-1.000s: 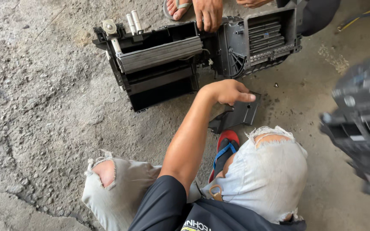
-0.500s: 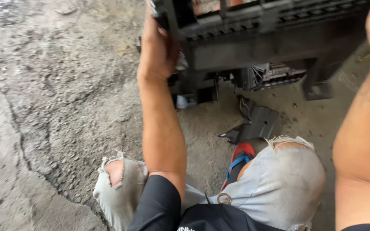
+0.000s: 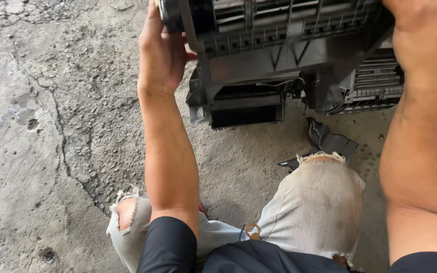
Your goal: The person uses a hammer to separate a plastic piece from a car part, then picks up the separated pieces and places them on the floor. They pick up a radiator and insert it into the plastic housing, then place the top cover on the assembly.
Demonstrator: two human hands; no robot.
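Both my arms are stretched out, left hand [image 3: 162,48] gripping the left end of the black housing [image 3: 284,45] lifted above the floor [image 3: 51,151], right hand [image 3: 410,15] clamped on its right end.

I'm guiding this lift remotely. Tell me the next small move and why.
Probably lower the black housing a little toward the concrete floor and steady it. The left hand grips its left end, the right hand its right end, and it hangs over a second black unit and a loose black piece lying beside the knee.
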